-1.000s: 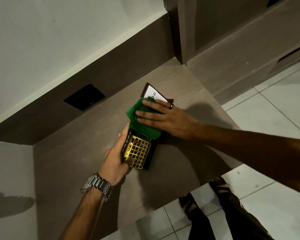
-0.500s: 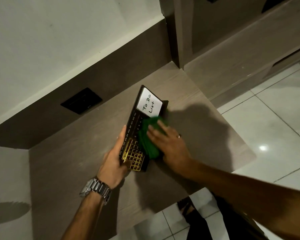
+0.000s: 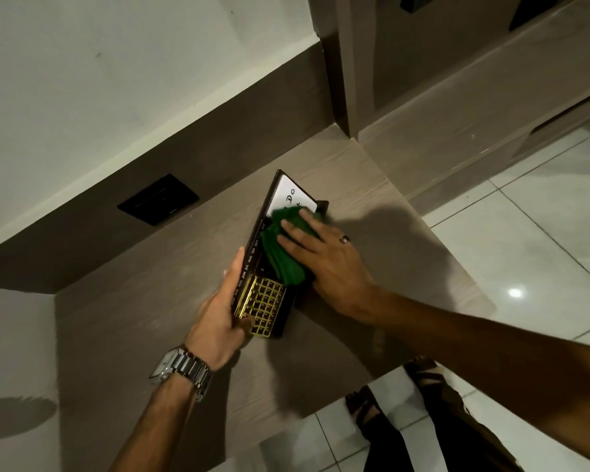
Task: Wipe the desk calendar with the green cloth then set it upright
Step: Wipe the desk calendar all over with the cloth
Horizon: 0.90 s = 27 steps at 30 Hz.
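Desk calendar [image 3: 266,284] lies flat on the wooden tabletop [image 3: 133,318], its long side running from near-left to far-right, and we see a gold grid of date cells at its near end, a column of month names along its left edge and a white card with handwriting at its far end. Our left hand [image 3: 218,321] clamps the calendar's near-left edge, the fingers pressed together along the side and the thumb resting on the gold grid. Our right hand [image 3: 324,257] lies palm down on the green cloth [image 3: 283,253], fingers spread flat, pressing the bunched cloth onto the middle of the calendar; the cloth covers part of the white card. We wear a metal watch [image 3: 181,369] on the left wrist and a ring [image 3: 344,239] on the right hand. A black wall socket [image 3: 157,199] sits on the panel at far left.
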Tool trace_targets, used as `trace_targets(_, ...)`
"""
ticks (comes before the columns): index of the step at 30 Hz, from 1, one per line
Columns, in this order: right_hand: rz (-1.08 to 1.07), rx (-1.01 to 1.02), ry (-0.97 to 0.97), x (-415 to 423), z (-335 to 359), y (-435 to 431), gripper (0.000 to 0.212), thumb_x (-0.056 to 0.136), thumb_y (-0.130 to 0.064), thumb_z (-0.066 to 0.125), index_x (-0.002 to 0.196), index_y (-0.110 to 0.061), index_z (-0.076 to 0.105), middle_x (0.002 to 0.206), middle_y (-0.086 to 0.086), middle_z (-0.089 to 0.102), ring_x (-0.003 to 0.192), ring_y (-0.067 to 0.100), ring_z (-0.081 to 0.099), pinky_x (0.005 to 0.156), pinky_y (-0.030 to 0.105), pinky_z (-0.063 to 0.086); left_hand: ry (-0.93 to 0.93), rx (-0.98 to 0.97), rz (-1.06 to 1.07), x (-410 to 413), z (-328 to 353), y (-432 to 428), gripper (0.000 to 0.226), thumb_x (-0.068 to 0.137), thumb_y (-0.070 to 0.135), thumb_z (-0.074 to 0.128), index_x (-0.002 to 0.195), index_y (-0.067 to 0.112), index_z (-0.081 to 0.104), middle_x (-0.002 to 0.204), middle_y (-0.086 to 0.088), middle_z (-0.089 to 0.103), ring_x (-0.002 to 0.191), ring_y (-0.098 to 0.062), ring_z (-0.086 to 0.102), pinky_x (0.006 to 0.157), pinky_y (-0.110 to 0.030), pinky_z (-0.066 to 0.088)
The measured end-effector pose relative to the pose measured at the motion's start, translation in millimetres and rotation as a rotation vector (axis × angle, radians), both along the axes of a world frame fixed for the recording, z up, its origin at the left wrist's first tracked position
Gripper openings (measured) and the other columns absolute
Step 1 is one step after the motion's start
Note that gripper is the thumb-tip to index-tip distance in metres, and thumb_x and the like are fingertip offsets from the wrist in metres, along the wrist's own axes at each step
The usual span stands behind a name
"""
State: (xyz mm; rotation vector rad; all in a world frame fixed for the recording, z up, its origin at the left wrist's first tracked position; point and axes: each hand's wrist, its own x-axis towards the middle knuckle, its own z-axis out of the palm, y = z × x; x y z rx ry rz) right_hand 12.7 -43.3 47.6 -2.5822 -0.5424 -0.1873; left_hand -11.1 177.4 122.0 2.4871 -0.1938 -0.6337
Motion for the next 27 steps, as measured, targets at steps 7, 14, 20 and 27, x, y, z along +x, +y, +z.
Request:
trace_targets(7, 0.167, -0.151, 0.075, -33.2, -18.9, -3.9, 0.069, 0.09, -0.017, 0.061, 0.15, -0.027, 0.029, 0.161, 0.0, 0.017, 0.148, 0.03, 0.004, 0.115, 0.052, 0.019, -0.022, 0.022, -0.022, 0.6, -2.0, 1.9, 0.117, 0.081, -0.005, 0.064, 0.143, 0.054, -0.015, 0.163, -0.01, 0.013, 0.133, -0.041, 0.044, 0.086, -0.04, 0.056)
trace_targets(14, 0.258, 0.038, -0.116, -10.2, 5.3, 19.6, 0.075, 0.081, -0.007, 0.064, 0.148, -0.02, 0.035, 0.159, 0.004, 0.027, 0.148, 0.031, 0.012, 0.114, 0.053, 0.025, -0.027, 0.052, -0.007, 0.1, -4.6, 3.8, 0.115, 0.08, -0.008, 0.063, 0.146, 0.052, -0.009, 0.158, -0.018, 0.028, 0.11, -0.041, 0.062, 0.069, -0.037, 0.061)
trace_targets(20, 0.289, -0.128, -0.005, -25.2, -28.9, -14.5, 0.082, 0.079, -0.01, 0.073, 0.149, -0.022, 0.032, 0.158, 0.004, 0.027, 0.146, 0.031, 0.012, 0.113, 0.05, 0.021, -0.005, 0.03, -0.026, 0.5, 0.2, 1.1, 0.118, 0.079, -0.005, 0.066, 0.144, 0.054, -0.015, 0.164, -0.007, 0.007, 0.14, -0.041, 0.034, 0.096, -0.054, 0.051)
trace_targets(27, 0.615, -0.136, 0.011, -66.8, -23.2, 22.9, 0.076, 0.066, -0.023, 0.085, 0.134, -0.029, 0.051, 0.147, -0.002, 0.046, 0.14, 0.033, 0.03, 0.101, 0.056, 0.042, 0.036, 0.028, 0.02, 2.0, 0.7, -1.0, 0.119, 0.082, -0.006, 0.063, 0.138, 0.063, -0.016, 0.162, -0.015, 0.015, 0.109, -0.036, 0.062, 0.066, -0.036, 0.062)
